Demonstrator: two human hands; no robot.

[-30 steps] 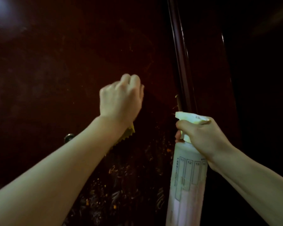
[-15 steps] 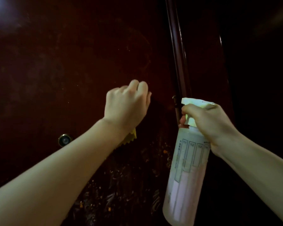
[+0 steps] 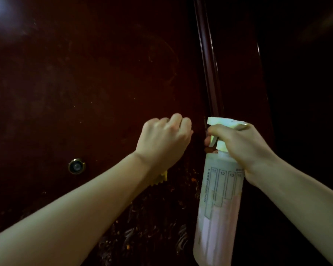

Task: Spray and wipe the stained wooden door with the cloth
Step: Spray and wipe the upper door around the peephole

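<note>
The dark wooden door (image 3: pixel 104 83) fills the view. On it, left of the hands, sits a small round peephole (image 3: pixel 77 166). The left hand (image 3: pixel 164 141) is right of the peephole; its grip is curled around a yellow cloth (image 3: pixel 160 178), whose corner shows under the wrist, against the door. Right of this hand, the right hand (image 3: pixel 244 148) grips the spray bottle (image 3: pixel 217 204), with fingers on the trigger. Below the hands the door carries orange stains (image 3: pixel 152 227).
</note>
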